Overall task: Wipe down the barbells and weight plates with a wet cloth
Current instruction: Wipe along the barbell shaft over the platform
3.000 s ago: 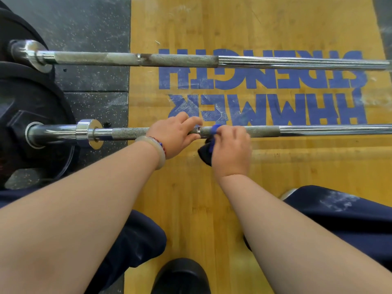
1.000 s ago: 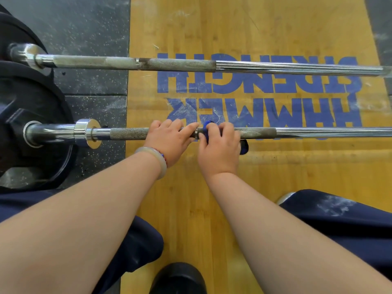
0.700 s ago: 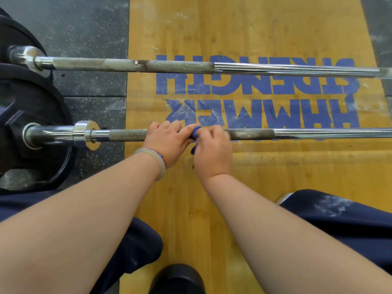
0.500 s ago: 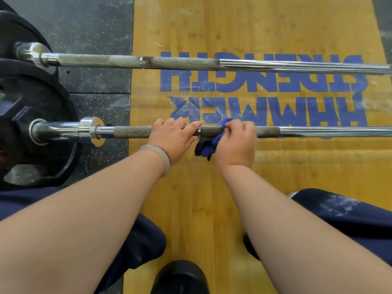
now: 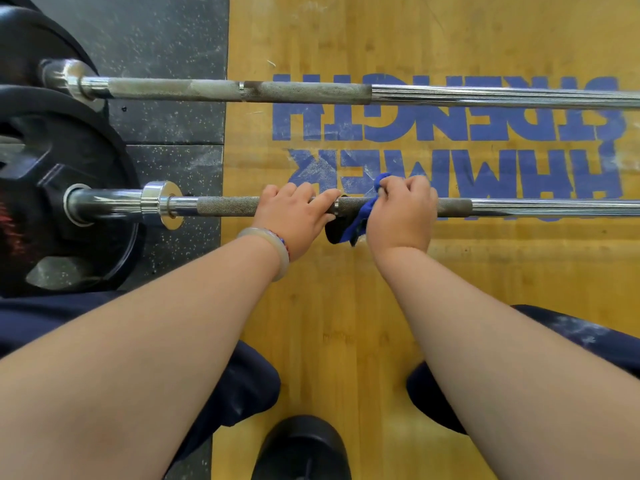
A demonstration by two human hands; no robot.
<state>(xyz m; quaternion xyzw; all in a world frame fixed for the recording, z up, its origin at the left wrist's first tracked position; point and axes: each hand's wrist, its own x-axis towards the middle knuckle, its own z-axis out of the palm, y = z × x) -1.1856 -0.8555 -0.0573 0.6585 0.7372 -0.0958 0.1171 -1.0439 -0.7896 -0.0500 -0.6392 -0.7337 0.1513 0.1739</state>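
Barbell [image 5: 228, 206] looks heavy, stiff and rough at the knurl, where your left hand [image 5: 294, 216] curls over it and your right hand [image 5: 401, 216] clamps the limp cloth [image 5: 361, 218] round it.

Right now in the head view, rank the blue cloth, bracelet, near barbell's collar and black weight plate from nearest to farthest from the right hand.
1. Blue cloth, gripped in the right hand, against the near barbell.
2. Bracelet, on the left wrist.
3. Collar, further left along the bar.
4. Black weight plate, far left.
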